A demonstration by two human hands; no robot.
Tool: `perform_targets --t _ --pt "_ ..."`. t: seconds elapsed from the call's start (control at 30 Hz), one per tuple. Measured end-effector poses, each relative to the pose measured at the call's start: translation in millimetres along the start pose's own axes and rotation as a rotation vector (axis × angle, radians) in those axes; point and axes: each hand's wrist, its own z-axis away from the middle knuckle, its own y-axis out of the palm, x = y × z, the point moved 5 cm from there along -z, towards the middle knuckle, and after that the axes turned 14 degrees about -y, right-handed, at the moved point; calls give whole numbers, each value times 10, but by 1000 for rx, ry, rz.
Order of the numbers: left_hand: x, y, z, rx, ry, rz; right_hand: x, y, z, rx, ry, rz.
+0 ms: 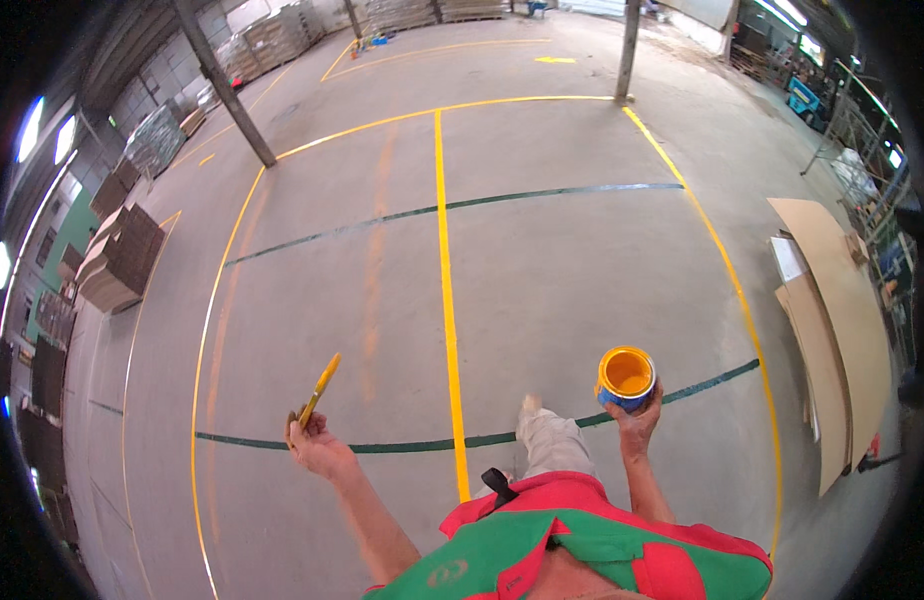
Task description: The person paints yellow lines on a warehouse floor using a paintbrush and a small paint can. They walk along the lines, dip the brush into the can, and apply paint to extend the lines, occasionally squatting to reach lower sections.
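Note:
My left hand (pixel 317 444) is closed round the handle of a paintbrush (pixel 322 385), whose yellow-coated bristles point up and away from me. In my right hand (pixel 638 420) is an open paint can (pixel 622 398), blue on the outside, with yellow paint in it and a yellow-smeared rim. Both are held above the grey concrete floor (pixel 542 280), apart from each other. Beneath them a yellow line (pixel 446 270) runs away from me along the floor, crossed by a dark green line (pixel 392 447).
Two posts, a left one (pixel 222 80) and a right one (pixel 628 50), stand on the far yellow border. Large cardboard sheets (pixel 842 340) lie at the right. Stacked cardboard (pixel 122 260) is at the left. A metal frame (pixel 832 120) and a blue machine (pixel 804 100) stand far right.

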Motion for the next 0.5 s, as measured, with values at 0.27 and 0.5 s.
perform_targets --t 0.27,0.5 --pt "260 371 -1023 -250 107 -23 -859 1795 -1289 167 -27 -4" --pt "271 602 -1589 -447 227 -27 -1235 3547 -2577 440 -44 -202"
